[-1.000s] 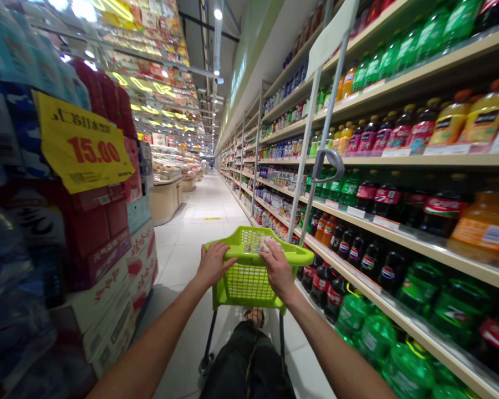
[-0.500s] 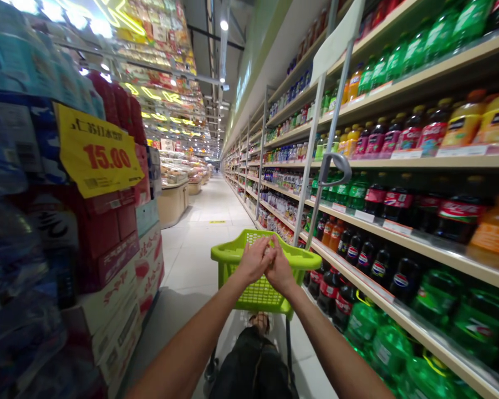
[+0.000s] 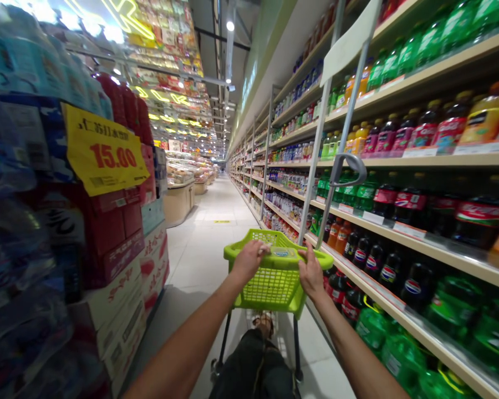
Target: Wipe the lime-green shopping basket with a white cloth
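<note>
A lime-green shopping cart (image 3: 270, 282) with a perforated basket stands right in front of me. Over the left part of its handle rim lies my left hand (image 3: 249, 260), its fingers curled together. Something small and pale shows at those fingertips, too small to name. At the right part of the rim is my right hand (image 3: 311, 272), fingers stretched out and apart, with nothing visible in it. It is against or just above the rim; I cannot tell which. Between the hands, a printed label (image 3: 283, 252) shows on the handle.
Drink shelves (image 3: 382, 219) run along my right, with a metal ladder (image 3: 330, 199) leaning there. At left rise stacked drink cartons (image 3: 122, 310) under a yellow price sign (image 3: 108, 155). The tiled aisle floor (image 3: 208, 249) stretches ahead, past wooden display counters (image 3: 178, 202).
My hands, clasped together over the cart handle before, have parted: the left stays on the left side, the right has moved to the right. The cart sits slightly further right in view.
</note>
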`<control>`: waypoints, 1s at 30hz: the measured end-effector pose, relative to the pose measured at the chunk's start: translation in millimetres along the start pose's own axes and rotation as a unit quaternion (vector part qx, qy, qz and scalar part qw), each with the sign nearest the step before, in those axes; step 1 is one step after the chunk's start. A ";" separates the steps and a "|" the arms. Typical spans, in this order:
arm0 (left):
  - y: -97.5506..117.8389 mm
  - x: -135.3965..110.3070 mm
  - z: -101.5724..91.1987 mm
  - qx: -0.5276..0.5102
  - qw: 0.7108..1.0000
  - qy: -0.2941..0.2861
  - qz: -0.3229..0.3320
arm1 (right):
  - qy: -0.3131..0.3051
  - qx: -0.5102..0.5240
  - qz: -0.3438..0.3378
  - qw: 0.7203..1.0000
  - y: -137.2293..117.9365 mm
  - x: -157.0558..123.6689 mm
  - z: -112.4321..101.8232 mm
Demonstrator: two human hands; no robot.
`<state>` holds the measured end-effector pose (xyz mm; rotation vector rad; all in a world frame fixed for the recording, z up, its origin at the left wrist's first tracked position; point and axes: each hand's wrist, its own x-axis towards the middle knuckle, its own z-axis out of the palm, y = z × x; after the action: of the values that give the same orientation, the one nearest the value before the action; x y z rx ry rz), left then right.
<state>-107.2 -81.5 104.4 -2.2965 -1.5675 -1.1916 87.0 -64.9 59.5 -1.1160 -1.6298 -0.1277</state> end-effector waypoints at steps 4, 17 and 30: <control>38.1 9.9 31.2 0.005 0.995 -0.009 0.101 | 0.013 0.026 0.000 1.000 4.6 -1.2 -0.9; 44.3 12.2 41.3 0.021 0.992 0.013 0.124 | 0.036 0.053 0.021 0.998 -6.6 -7.3 -3.6; 40.1 6.4 37.6 0.017 0.993 0.026 0.112 | 0.057 0.032 0.004 0.998 -11.8 -12.2 -6.6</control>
<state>-52.7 -76.6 95.7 -2.3249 -1.2628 -1.1496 82.7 -82.5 57.6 -1.0463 -1.5178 -0.1307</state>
